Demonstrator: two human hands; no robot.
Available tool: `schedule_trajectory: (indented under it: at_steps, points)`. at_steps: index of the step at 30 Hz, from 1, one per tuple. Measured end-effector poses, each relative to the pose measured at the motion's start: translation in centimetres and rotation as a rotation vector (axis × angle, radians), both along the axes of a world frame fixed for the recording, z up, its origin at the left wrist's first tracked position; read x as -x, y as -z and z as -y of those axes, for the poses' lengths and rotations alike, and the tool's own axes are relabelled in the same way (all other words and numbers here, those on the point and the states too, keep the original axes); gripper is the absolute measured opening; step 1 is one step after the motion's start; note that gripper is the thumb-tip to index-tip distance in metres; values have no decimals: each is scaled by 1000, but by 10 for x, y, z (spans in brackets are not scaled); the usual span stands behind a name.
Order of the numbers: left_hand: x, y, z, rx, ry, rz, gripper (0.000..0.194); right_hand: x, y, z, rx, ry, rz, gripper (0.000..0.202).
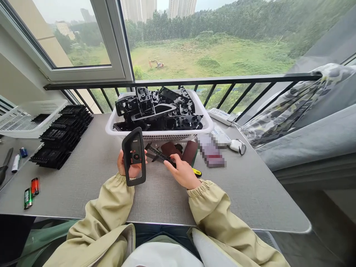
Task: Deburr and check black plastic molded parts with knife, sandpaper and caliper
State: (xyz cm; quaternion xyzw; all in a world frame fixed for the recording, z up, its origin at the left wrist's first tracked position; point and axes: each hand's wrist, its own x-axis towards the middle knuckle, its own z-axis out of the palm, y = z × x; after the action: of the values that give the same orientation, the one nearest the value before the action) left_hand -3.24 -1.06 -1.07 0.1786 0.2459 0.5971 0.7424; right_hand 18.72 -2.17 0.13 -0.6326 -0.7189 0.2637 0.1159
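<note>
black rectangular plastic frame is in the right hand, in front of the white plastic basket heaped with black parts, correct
Not the right hand: the head view shows the left hand holding the black rectangular plastic frame, in front of the white plastic basket heaped with black parts.

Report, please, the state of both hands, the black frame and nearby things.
Left hand: holds black frame upright. Right hand: on black caliper, exact grip unclear. Close to right hand: brown sheets, yellow tool handle; white basket beyond.
</note>
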Motion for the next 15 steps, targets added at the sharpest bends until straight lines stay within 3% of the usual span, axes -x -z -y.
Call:
schedule_trajectory:
  at_steps: [9, 15]
  points:
    - [2, 5, 0, -5, 15, -34, 59, -13, -1, 1, -65, 120, -58, 38]
    - [-6, 14, 0, 51, 85, -42, 46, -11, 0, 9, -120, -71, -391, 23]
